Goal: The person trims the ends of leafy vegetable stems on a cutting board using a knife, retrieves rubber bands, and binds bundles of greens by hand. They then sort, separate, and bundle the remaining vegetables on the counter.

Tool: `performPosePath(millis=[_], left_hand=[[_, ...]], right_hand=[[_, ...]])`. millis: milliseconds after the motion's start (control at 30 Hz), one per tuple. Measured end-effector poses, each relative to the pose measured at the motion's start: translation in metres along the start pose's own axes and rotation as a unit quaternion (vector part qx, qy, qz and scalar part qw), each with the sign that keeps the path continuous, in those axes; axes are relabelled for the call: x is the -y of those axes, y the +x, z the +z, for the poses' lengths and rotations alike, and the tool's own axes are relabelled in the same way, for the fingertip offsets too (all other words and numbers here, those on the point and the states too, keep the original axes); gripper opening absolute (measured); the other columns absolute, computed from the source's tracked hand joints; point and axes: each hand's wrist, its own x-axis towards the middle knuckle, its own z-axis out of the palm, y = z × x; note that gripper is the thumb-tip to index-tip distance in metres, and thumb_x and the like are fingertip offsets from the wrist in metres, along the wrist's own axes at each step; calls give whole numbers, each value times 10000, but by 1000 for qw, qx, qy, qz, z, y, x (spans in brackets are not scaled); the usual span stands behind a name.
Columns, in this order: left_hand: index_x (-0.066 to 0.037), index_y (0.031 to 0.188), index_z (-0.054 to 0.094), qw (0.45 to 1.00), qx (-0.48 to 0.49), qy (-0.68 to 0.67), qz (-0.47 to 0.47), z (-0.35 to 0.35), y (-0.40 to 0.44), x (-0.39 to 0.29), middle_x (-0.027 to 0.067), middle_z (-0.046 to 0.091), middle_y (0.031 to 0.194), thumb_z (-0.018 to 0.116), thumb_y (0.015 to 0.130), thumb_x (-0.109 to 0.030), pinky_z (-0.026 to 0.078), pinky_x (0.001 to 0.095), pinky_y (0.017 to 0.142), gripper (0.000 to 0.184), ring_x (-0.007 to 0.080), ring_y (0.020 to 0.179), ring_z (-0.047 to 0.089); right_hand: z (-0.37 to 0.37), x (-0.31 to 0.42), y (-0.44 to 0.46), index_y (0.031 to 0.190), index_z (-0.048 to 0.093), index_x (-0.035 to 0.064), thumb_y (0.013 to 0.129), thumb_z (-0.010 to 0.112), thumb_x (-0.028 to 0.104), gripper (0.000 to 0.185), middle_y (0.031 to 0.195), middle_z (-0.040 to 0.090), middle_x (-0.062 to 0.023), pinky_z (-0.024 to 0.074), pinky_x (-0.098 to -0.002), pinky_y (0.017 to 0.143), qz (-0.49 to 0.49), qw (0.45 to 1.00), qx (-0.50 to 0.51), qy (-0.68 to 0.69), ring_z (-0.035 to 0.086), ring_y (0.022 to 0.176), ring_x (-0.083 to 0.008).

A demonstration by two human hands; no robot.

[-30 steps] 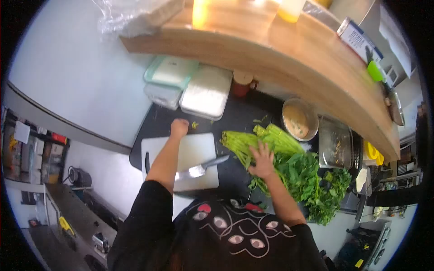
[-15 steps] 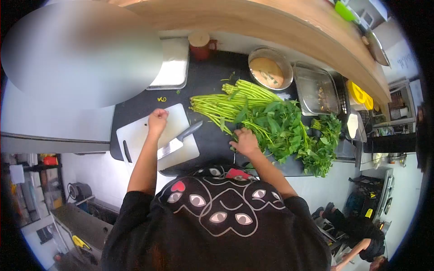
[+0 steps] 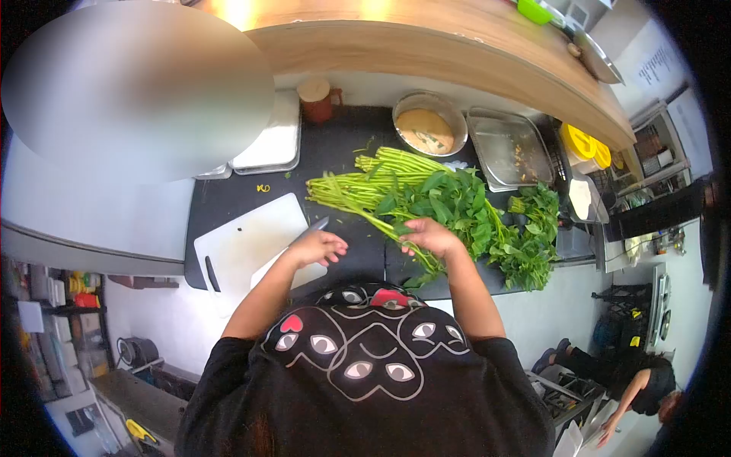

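Observation:
A large pile of long-stemmed leafy greens (image 3: pixel 449 199), which look like water spinach, lies across the dark counter with stems to the left and leaves to the right. At its near edge, my right hand (image 3: pixel 432 238) is closed on a few of the stalks. My left hand (image 3: pixel 318 248) hovers over the right edge of the white cutting board (image 3: pixel 247 232), fingers apart and holding nothing. Beneath it lies a knife, its grey handle (image 3: pixel 318 225) sticking out past the board; the hand hides part of it.
Behind the greens stand a round pan (image 3: pixel 426 129) of orange-tan liquid and a clear rectangular tray (image 3: pixel 510 148) with scraps. A reddish-brown jug (image 3: pixel 317 103) and white trays (image 3: pixel 274 145) are at the back left. A wooden shelf (image 3: pixel 457 49) overhangs. Another person (image 3: pixel 643 385) works at the far right.
My left hand has moved right from above the board's middle to over the knife, its fingers spreading. My right hand has closed on stalks and lifted slightly. The view has shifted a little.

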Motion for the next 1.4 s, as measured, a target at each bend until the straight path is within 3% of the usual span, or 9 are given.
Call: performPosePath(millis=[233,333,400,533,800,1033,1233,1300,1400], left_hand=[[-46,1213,480,974,17,-103,201,56,2,-84,72,578,1095,520,893,-218,486,263,693,365,142,871,575],[-35,991,553,967,-49,-154,198,75,-11,-114,62,605,886,527,885,-204,479,262,659,201,139,762,583],[-26,1025,528,944,-40,-196,261,84,-13,-133,62,597,921,526,878,-168,474,271,629,204,141,759,580],[-52,1039,515,943,-37,-192,268,69,12,-126,55,593,911,497,888,-115,486,243,567,164,127,713,579],[-54,948,515,924,-84,-166,335,70,9,-132,54,603,790,523,877,-112,484,227,551,93,108,610,562],[-57,968,504,880,-164,-175,411,46,16,-133,43,556,830,490,888,-104,460,213,576,94,110,643,553],[-60,1033,485,855,-202,-238,415,4,21,-120,46,539,905,455,916,-161,462,261,659,157,139,773,552],[-58,1047,481,849,-218,-254,408,-9,12,-112,57,543,937,452,917,-167,466,276,684,172,156,824,555],[-42,1049,492,874,-274,-166,366,6,-13,-140,69,550,958,494,897,-159,477,299,700,191,170,856,555]], right_hand=[[-7,13,-27,968,590,-24,835,581,88,174,848,635,-108,506,-258,589,-115,991,11,66,617,707,-162],[13,27,-46,1065,575,-1,827,602,178,299,939,639,-119,502,-308,704,-125,991,-14,35,631,769,-212],[13,40,-55,1109,560,7,771,656,341,485,943,642,-102,475,-320,771,-159,926,-171,-296,604,837,-211],[12,24,-44,963,609,7,781,661,137,229,700,612,5,448,-230,550,-219,968,-105,-64,535,596,-58],[0,6,-75,917,579,-6,833,580,81,120,703,601,-28,470,-235,589,-304,943,-133,40,576,650,-94],[-1,21,-74,921,538,24,867,532,98,92,746,610,-35,459,-251,682,-468,814,-296,175,590,697,-118],[-10,32,-88,940,547,71,879,546,188,132,768,606,-31,453,-253,686,-482,736,-394,267,597,734,-125],[-15,34,-107,953,555,78,873,555,209,154,728,618,-30,445,-257,667,-413,736,-492,215,596,730,-120],[-18,40,-119,953,573,81,871,552,213,157,706,629,-30,440,-266,670,-408,742,-509,157,574,673,-103]])
